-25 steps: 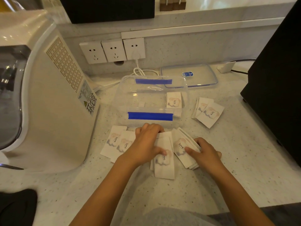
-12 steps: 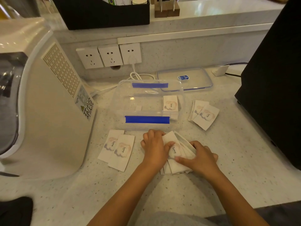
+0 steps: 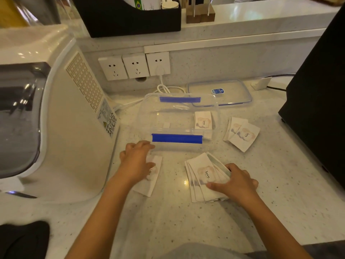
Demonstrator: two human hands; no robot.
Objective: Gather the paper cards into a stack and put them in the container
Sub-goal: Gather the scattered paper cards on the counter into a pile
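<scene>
White "love" paper cards lie on the speckled counter. A fanned stack of cards [image 3: 202,176] sits front centre, and my right hand [image 3: 237,184] grips its right side with thumb on top. My left hand [image 3: 136,161] rests flat, fingers spread, on two loose cards [image 3: 152,176] to the left, partly hiding them. The clear container [image 3: 147,116] with blue clips stands just behind, open, with a small pile of cards [image 3: 203,120] inside at its right end. Another small pile [image 3: 241,135] lies to the container's right.
The container's lid [image 3: 233,90] lies behind it. A big white appliance [image 3: 61,128] fills the left. A black device [image 3: 321,94] blocks the right. Wall sockets [image 3: 134,65] with a white cable [image 3: 164,88] are at the back.
My left hand left the central stack and moved left onto the two loose cards. My right hand stays on the stack, which is now gathered more to the right.
</scene>
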